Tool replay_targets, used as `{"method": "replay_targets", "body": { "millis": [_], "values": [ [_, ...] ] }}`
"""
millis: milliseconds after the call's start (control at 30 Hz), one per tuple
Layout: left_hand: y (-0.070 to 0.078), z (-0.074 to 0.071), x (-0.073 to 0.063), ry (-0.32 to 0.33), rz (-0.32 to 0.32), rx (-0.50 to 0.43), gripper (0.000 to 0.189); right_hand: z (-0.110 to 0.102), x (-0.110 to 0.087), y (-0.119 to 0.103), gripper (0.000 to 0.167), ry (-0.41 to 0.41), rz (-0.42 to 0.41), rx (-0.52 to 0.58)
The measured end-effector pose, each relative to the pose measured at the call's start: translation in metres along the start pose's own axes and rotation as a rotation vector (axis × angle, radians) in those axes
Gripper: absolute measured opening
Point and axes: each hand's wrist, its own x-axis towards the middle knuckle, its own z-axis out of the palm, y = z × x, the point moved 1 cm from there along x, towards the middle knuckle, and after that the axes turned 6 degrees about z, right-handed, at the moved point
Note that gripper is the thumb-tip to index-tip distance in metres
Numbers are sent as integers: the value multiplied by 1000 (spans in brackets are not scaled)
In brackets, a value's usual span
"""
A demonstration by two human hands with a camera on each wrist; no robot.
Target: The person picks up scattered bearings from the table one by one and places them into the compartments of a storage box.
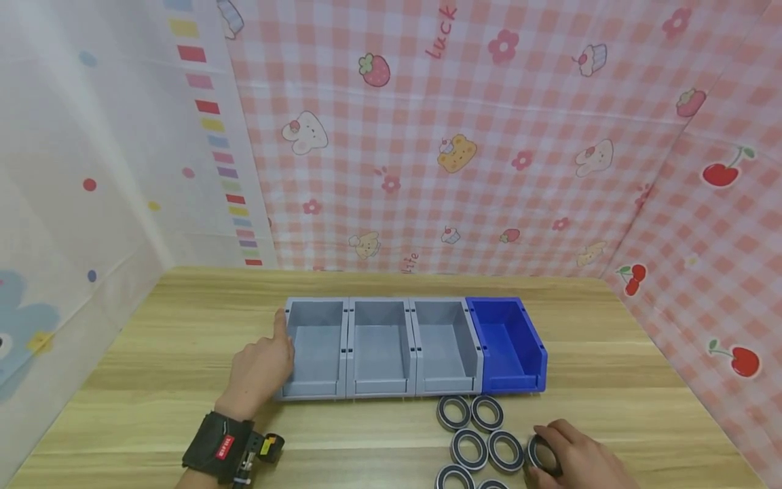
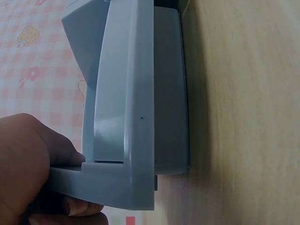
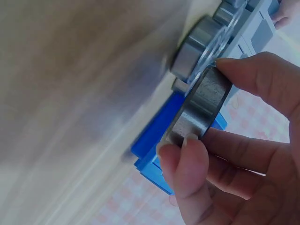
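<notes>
Because a ring gives few places to hold, your right grip (image 1: 583,462) pinches one bearing (image 3: 199,110) by its outer edge, thumb opposite fingers, which likely keeps it from slipping round. It looks tilted in that grip, low over the surface (image 1: 360,441); the views do not settle whether it is fully clear of the wood. Just left of the same grip, the other bearings (image 3: 194,49) lie close together, flat, probably so that they do not roll and stay within your reach; two are cut off at the bottom of the head view. Ahead of your right grip and a little left is the blue bin (image 1: 513,384), its low front turned your way, which suits reaching in from your side. From it the grey bins (image 1: 380,388) run leftward, side by side, towards your other hand. There your left grip (image 1: 263,370) clasps the outer wall of the leftmost bin (image 1: 314,390), digits on both faces, one finger stretched forward along the rim. That hold seems meant to steady the row.
</notes>
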Motion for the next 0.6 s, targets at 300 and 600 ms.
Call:
{"method": "replay_targets", "body": {
  "millis": [300,600],
  "values": [
    [-1,1,1,13,6,-7,57,-14,6,-10,56,-25,6,30],
    [0,0,-1,-5,-8,-9,58,-20,9,-18,52,135,-119,-12]
  ]
}}
